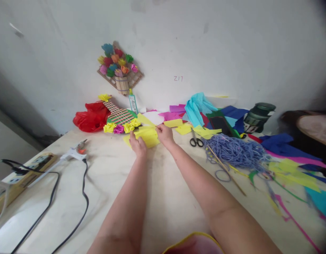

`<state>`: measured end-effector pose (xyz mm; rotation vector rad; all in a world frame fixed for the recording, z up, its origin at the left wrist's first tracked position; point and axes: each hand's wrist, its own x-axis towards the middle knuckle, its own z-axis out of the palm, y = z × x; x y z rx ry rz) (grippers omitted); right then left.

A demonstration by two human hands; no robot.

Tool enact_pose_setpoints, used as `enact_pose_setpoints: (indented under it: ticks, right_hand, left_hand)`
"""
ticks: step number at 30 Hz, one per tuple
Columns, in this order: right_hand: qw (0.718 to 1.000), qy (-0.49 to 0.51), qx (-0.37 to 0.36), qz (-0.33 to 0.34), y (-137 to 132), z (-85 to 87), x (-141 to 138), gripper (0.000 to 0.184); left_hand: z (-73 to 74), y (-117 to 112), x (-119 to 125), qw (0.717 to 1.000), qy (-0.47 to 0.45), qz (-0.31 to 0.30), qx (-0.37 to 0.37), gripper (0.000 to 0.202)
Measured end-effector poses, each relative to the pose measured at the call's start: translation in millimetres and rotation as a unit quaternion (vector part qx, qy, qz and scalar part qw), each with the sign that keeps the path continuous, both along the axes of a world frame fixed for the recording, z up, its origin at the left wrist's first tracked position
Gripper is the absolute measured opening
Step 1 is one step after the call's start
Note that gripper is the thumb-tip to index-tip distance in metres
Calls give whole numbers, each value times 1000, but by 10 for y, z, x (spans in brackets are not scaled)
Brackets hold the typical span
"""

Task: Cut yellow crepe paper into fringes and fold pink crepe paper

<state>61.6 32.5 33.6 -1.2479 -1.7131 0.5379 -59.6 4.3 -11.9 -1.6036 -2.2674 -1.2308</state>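
A sheet of yellow crepe paper (150, 137) lies across the table between my two hands. My right hand (166, 135) is closed, thumb and fingers pinching the sheet's upper right edge. At its left side my left hand (138, 145) grips the same paper, partly covering it. Just behind are yellow and magenta paper flowers (118, 129) along the base of a woven stick piece (117, 113). Right of my right hand lie more yellow paper pieces (183, 129) and black-handled scissors (196, 141).
A glue gun (74, 152) and power strip (33, 168) with cords occupy the left. At right are tangled purple-blue string (235, 151), a wooden stick (226, 171), coloured paper scraps and a dark green jar (259, 118). Red plastic (91, 118) lies back left; a flower decoration (120, 68) hangs on the wall.
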Motion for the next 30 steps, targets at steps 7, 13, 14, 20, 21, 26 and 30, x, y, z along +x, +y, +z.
enact_pose_setpoints:
  ticks: [7,13,14,20,21,26,30]
  right_hand:
    - [966,-254,36,40,-71,-240,-164,27]
    - [941,-314,36,122,-89,-322,-116,17]
    - [942,-310,59,117,-75,-323,-94,18]
    - [953,-296,68,-4,113,-302,138,33]
    - [951,-303,63,-24,150,-301,190,34]
    - [930,-352,-15,-102,334,-325,434,43]
    - [911,-400,-48,-93,482,-344,536,41]
  left_hand:
    - [173,-165,139,986,-22,124,107,49]
    - [86,-70,192,998,-3,-58,-3,44]
    - [72,-59,193,996,-5,-73,-41,43]
    - [52,-72,210,979,61,-114,-157,37]
    - [47,-72,215,978,72,-114,-161,37]
    - [7,-64,235,979,104,-80,-155,37]
    - [8,-74,243,980,112,-69,-148,37]
